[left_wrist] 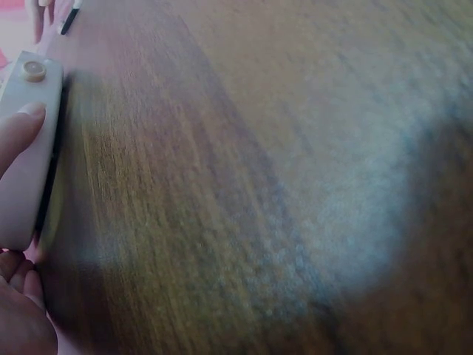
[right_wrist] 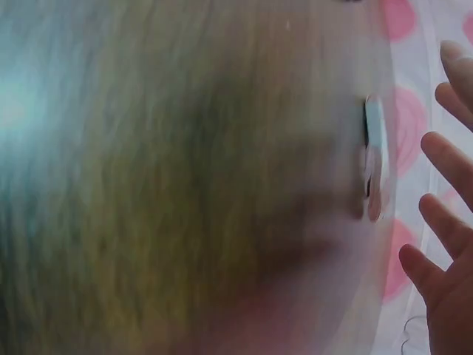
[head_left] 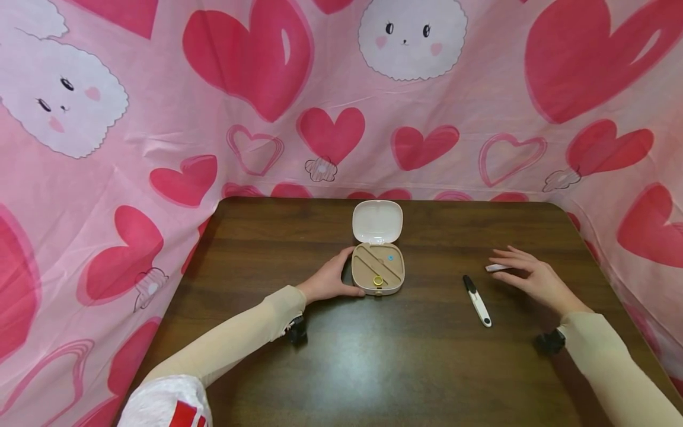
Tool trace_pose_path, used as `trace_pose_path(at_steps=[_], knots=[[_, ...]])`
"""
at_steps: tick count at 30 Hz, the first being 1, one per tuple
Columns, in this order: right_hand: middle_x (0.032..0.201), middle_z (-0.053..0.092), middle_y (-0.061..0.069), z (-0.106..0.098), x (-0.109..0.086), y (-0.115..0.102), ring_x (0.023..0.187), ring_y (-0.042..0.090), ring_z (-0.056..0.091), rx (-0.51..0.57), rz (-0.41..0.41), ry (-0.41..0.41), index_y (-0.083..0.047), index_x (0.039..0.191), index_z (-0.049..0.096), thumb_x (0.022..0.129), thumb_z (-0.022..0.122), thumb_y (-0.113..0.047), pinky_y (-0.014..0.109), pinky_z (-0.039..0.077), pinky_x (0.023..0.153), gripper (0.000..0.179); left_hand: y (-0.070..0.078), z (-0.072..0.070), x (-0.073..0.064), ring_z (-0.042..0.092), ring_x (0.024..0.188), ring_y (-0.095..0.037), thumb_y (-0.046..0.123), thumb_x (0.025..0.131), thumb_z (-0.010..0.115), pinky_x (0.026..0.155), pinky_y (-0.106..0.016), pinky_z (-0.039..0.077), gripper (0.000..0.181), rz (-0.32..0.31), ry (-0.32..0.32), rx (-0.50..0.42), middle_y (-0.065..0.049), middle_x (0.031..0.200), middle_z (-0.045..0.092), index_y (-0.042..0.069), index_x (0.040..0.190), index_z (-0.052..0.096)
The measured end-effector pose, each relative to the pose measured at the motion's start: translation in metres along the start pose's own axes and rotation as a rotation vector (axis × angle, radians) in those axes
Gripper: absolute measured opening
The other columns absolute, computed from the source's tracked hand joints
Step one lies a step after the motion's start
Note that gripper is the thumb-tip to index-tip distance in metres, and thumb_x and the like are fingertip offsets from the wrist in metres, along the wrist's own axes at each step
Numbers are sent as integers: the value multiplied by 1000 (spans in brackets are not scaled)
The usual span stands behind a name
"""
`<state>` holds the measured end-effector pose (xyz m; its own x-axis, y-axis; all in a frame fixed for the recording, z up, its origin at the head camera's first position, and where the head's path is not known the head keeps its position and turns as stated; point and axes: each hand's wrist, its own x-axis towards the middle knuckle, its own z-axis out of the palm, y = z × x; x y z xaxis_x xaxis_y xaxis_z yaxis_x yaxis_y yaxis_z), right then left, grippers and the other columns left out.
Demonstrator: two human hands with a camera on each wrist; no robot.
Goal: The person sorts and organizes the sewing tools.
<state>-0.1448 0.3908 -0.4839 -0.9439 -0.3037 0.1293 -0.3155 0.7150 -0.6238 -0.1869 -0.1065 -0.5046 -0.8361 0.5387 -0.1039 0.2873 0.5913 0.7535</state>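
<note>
A small white hinged case [head_left: 377, 286] stands on the table with its lid [head_left: 377, 220] raised. Its beige insert has diagonal slots, a yellow ring [head_left: 378, 280] and a tiny blue piece [head_left: 391, 258]. My left hand [head_left: 329, 280] grips the case from its left, thumb along the front wall near the round clasp [left_wrist: 33, 70]. On the right, my right hand [head_left: 536, 281] hovers with spread fingers over a small flat whitish piece [head_left: 497, 268]. In the right wrist view, that piece [right_wrist: 375, 159] lies apart from the fingers; its kind is unclear.
A slim white tool with a black end [head_left: 477, 301] lies between the case and my right hand. The brown wooden table [head_left: 341, 367] ends at a pink heart-patterned cloth [head_left: 363, 89] behind and on both sides.
</note>
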Motion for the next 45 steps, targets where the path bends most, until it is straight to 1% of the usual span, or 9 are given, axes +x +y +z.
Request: trace_pose_path(at_steps=[3,8,14,17,23,26,32,40,45], knots=[[147,56,25,-3,-1,6,156,24,25,-12,11,0,-12,130,74,96,78,-22,15,9,116,36,0,-1,0,43,144,-28,39,78,92,120,-46,35,110,-2,-3,10,-12,159,42,13,162,27],[148,54,28,-9,-3,17,148,52,31,-18,44,-2,-9,130,73,95,79,-21,49,14,127,38,2,-2,0,43,144,-29,39,78,92,120,-47,35,110,-2,-3,10,-13,159,42,12,162,26],[143,60,25,-10,-4,30,146,35,43,-80,57,31,-10,128,75,92,81,-21,5,16,109,38,1,0,1,43,144,-29,39,78,92,120,-48,35,110,5,2,3,-13,159,42,11,162,27],[142,61,25,-11,-3,34,146,33,43,-84,51,39,-9,128,75,93,80,-21,3,15,105,37,1,0,1,44,144,-29,39,79,92,120,-47,35,110,8,3,3,-13,159,42,11,162,27],[143,57,30,-12,-2,38,139,57,40,-68,70,22,-3,130,72,94,79,-21,41,18,126,41,1,-1,1,43,144,-28,38,79,92,120,-47,34,110,6,-3,4,-13,160,41,11,162,26],[144,56,32,-13,-1,39,138,60,39,-70,76,18,-1,130,71,94,79,-21,62,18,123,41,1,-1,0,43,144,-29,38,79,92,120,-47,34,110,3,0,0,-13,160,41,11,162,26],[143,54,35,-13,3,40,137,62,38,-67,73,15,2,129,71,95,78,-20,75,22,112,41,0,0,1,43,144,-28,39,79,92,120,-47,35,110,3,1,5,-13,159,41,11,162,26],[141,57,33,-11,2,40,136,58,41,-99,67,34,0,126,73,96,77,-20,67,24,117,37,0,0,1,43,143,-28,39,79,92,120,-46,35,110,-4,-3,9,-11,160,41,13,162,26],[141,58,31,-10,1,42,136,55,44,-121,61,49,-2,126,74,95,77,-20,40,23,125,36,0,0,0,43,144,-28,40,78,92,120,-46,35,110,-3,0,9,-12,159,42,13,162,27]])
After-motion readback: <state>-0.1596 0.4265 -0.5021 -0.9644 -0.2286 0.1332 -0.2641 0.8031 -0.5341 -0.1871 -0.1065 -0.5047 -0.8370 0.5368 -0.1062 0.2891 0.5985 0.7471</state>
